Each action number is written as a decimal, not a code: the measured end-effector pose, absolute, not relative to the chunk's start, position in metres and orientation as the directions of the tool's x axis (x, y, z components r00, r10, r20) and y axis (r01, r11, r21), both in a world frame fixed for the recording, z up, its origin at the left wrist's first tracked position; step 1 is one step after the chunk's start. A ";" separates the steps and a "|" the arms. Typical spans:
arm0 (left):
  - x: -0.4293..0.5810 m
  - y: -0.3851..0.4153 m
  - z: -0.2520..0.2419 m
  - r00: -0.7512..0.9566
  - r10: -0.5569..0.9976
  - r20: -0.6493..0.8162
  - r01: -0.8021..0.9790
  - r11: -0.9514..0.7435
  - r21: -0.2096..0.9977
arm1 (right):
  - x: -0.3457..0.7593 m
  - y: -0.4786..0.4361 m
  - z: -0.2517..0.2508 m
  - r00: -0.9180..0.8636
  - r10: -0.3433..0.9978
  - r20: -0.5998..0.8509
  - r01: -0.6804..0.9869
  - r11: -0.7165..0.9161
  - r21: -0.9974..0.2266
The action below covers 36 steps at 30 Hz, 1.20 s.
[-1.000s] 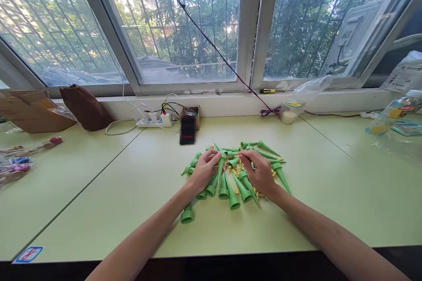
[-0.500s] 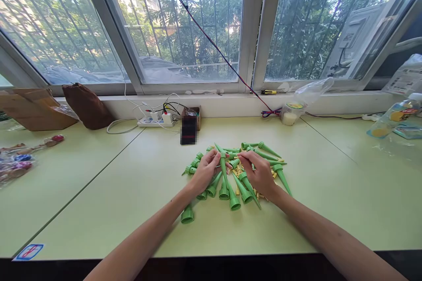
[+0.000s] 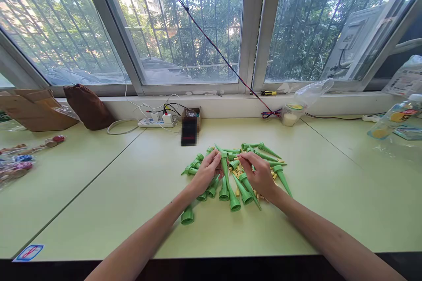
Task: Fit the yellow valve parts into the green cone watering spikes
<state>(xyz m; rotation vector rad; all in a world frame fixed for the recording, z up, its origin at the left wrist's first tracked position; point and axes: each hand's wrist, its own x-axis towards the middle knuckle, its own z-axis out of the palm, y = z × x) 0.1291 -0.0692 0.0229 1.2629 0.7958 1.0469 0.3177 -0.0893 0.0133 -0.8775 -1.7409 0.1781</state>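
My left hand is closed on a green plastic watering spike, its ridged cap end up between thumb and fingers. Just to the right, my right hand is pinched, with what looks like a small yellow piece at its fingertips, mostly hidden. Around and below both hands lies a pile of green spikes, among them one with its open end toward me and one pointing to the lower right. Small yellow pegs are scattered between them, partly covered by my right hand.
A phone-like dark object leans on a small box behind the pile. A power strip with cables, a brown pouch and a cardboard box stand farther left. A bagged cup and a plastic bottle are at right.
The green spike in my left hand has tilted slightly, its cap end now more toward me. My right hand stays almost in place beside it.
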 end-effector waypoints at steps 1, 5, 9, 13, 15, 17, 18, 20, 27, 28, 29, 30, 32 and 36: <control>0.129 -0.069 0.023 0.355 0.931 0.088 -0.179 -0.024 0.983 | 0.318 -0.089 0.013 -0.101 0.633 0.767 0.465 0.712 -0.526; 0.128 -0.070 0.025 0.377 0.921 0.104 -0.129 -0.059 0.990 | 0.317 -0.090 0.014 -0.101 0.636 0.765 0.464 0.711 -0.529; 0.128 -0.071 0.025 0.366 0.921 0.133 -0.080 -0.112 0.991 | 0.317 -0.090 0.014 -0.100 0.640 0.762 0.459 0.709 -0.535; 0.128 -0.072 0.026 0.387 0.911 0.141 -0.082 -0.118 0.990 | 0.317 -0.091 0.015 -0.103 0.638 0.763 0.449 0.714 -0.537; 0.129 -0.072 0.027 0.398 0.908 0.135 -0.083 -0.111 0.990 | 0.317 -0.091 0.015 -0.111 0.640 0.760 0.445 0.716 -0.538; 0.129 -0.072 0.028 0.401 0.906 0.138 -0.089 -0.112 0.990 | 0.317 -0.092 0.016 -0.120 0.647 0.753 0.447 0.713 -0.541; 0.129 -0.072 0.028 0.399 0.906 0.141 -0.091 -0.114 0.989 | 0.317 -0.093 0.016 -0.124 0.651 0.749 0.449 0.710 -0.542; 0.129 -0.072 0.029 0.392 0.908 0.150 -0.088 -0.125 0.988 | 0.317 -0.093 0.016 -0.129 0.656 0.744 0.453 0.706 -0.544; 0.130 -0.073 0.028 0.384 0.907 0.172 -0.044 -0.168 0.985 | 0.317 -0.093 0.015 -0.140 0.656 0.742 0.446 0.711 -0.544; 0.130 -0.073 0.028 0.383 0.907 0.175 -0.042 -0.172 0.984 | 0.317 -0.093 0.015 -0.143 0.653 0.744 0.449 0.713 -0.540; 0.130 -0.073 0.028 0.385 0.906 0.179 -0.039 -0.178 0.983 | 0.317 -0.093 0.015 -0.145 0.650 0.746 0.451 0.714 -0.535; 0.130 -0.072 0.028 0.386 0.904 0.183 -0.037 -0.183 0.982 | 0.317 -0.093 0.015 -0.146 0.648 0.748 0.453 0.716 -0.531; 0.130 -0.072 0.027 0.388 0.902 0.190 -0.038 -0.190 0.981 | 0.317 -0.093 0.014 -0.147 0.644 0.751 0.455 0.718 -0.527; 0.131 -0.073 0.027 0.386 0.901 0.198 -0.047 -0.195 0.980 | 0.317 -0.093 0.013 -0.147 0.649 0.746 0.448 0.716 -0.535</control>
